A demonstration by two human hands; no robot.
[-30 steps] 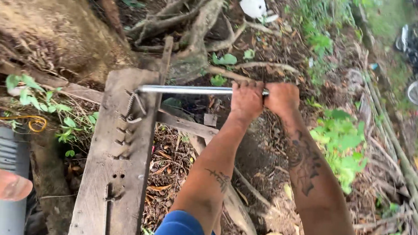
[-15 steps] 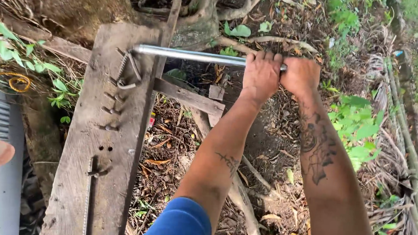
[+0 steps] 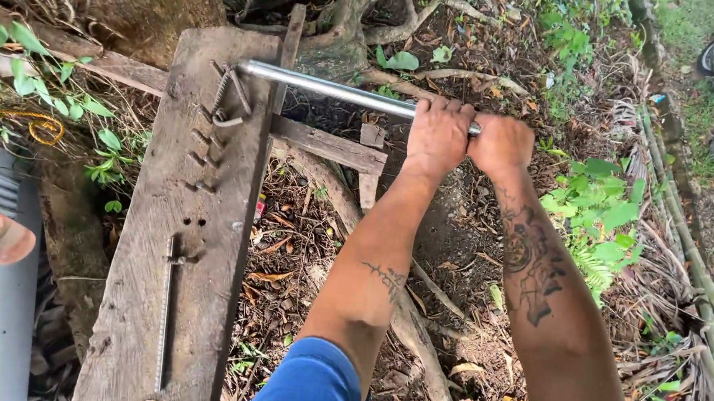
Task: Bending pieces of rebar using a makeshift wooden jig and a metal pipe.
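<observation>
Metal on weathered wood
Shiny smooth steel pipe [image 3: 331, 88]; rough, grey, cracked wooden plank [image 3: 178, 238]; ribbed, dull rebar rod [image 3: 166, 313].

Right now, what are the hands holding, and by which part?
Both hands, left hand and right hand, grip the shiny metal pipe side by side at its near end; its far end sits at the wooden plank.

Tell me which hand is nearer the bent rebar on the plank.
Left. The left hand grips the metal pipe closer to the bent rebar; the right hand holds the pipe's far end, beside it.
</observation>
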